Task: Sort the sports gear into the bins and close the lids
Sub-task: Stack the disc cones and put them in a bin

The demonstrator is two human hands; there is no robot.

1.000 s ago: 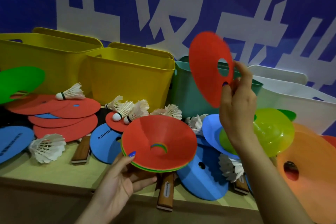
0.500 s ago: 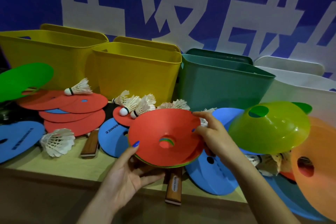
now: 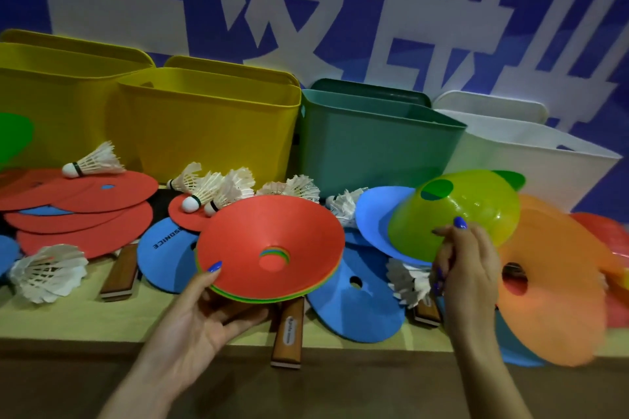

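Holding a stack of cones (image 3: 272, 248), red on top, the left hand (image 3: 200, 313) grasps it from below, near the shelf (image 3: 68, 320) edge | right hand (image 3: 466, 269) pinches the yellow-green cone (image 3: 476, 207) rim | four open bins: teal bin (image 3: 367, 146) far behind.

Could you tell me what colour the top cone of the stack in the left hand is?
Red: the top plastic disc cone, seen in the head view.
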